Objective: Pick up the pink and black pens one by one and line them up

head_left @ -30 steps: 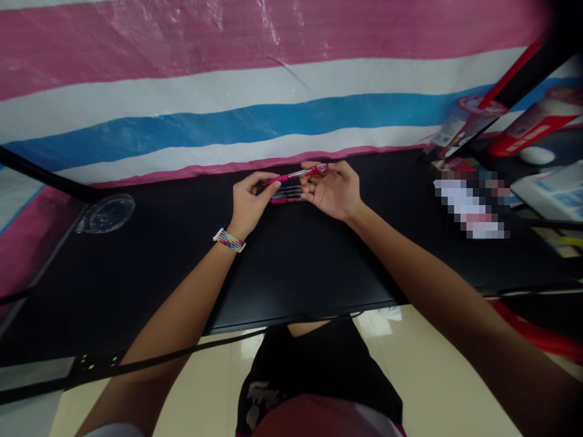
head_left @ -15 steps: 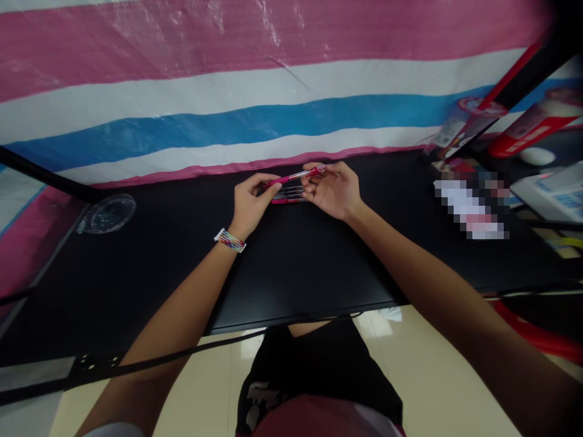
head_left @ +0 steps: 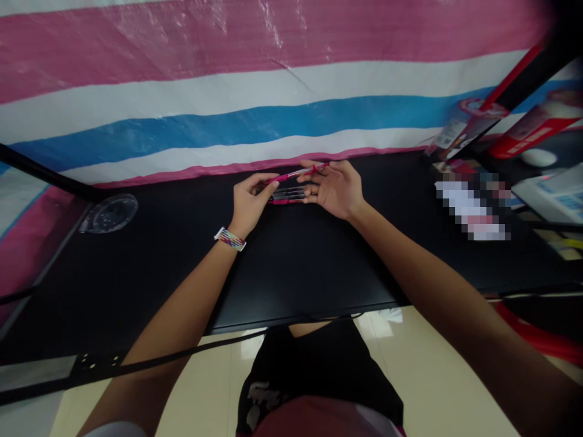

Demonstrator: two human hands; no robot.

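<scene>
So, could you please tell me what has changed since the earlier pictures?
The right hand seems to have straightened its fingers slightly near the pink pen. The left hand still grips that pen; the other pens lie as before.

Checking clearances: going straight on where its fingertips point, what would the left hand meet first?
The left hand would probably meet the right hand, along its pen; the other pens seem lower, though depth is unclear.
</scene>
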